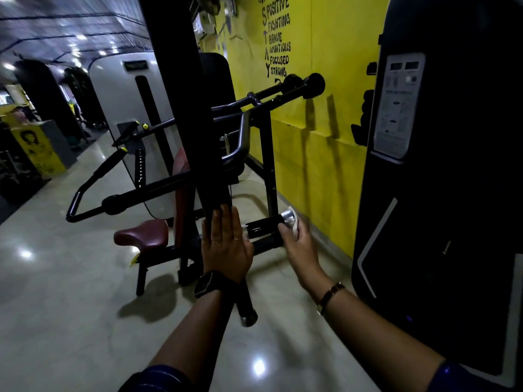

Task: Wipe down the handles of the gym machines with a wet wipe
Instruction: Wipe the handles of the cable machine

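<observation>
Horizontal black handle (264,225), silver end cap pointing right. White wet wipe (294,225) bunched against the cap, gripped in right hand (297,244). Second handle (245,304) black, silver-capped, angled downward.

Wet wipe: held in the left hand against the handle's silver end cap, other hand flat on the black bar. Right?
No. The head view shows the wet wipe in the right hand against the silver end cap; the left hand lies flat on the black bar.

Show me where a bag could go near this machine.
Bare floor left of the maroon seat is free, also between the forearms. Crowded around the handle: left hand, right hand with wipe.
</observation>
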